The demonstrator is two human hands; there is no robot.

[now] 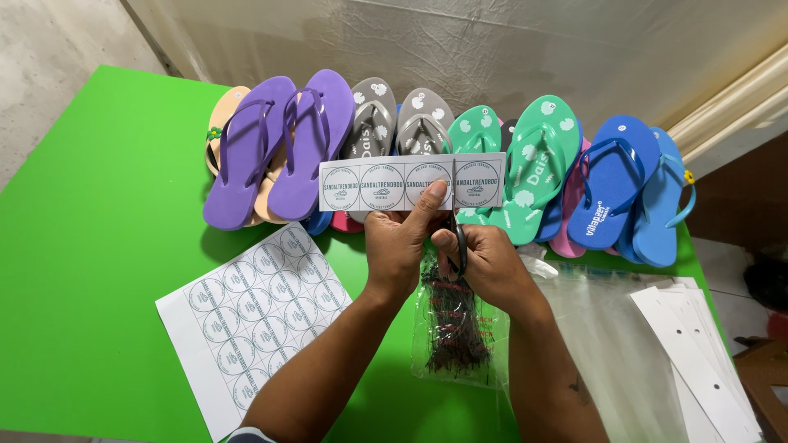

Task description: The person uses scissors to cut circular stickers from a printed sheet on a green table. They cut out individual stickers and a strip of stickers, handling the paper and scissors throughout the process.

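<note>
In the head view, at the centre of the frame, the left hand (400,246) is pinching the lower edge of a paper strip of round labels (410,182), thumb pressed up against its front, holding it level above the green table (90,246). The right hand (484,262) is gripping a pair of scissors (456,234), fingers closed through the handles, with the blades pointing up into the strip between its third and fourth circles; how far the blades are standing apart cannot be told. Below the hands, at lower centre, a clear bag of dark tag fasteners (451,324) is lying on the table, touching a stack of clear plastic bags (607,336) spreading to the lower right, beside white card headers (706,361) near the right edge. At lower left, a full sheet of round labels (254,312) is lying tilted on the table. Across the upper middle of the frame, behind the strip, a row of flip-flops is leaning together: purple flip-flops (279,148) at left, grey ones (398,123), green ones (533,164), and blue ones (632,189) at right.
</note>
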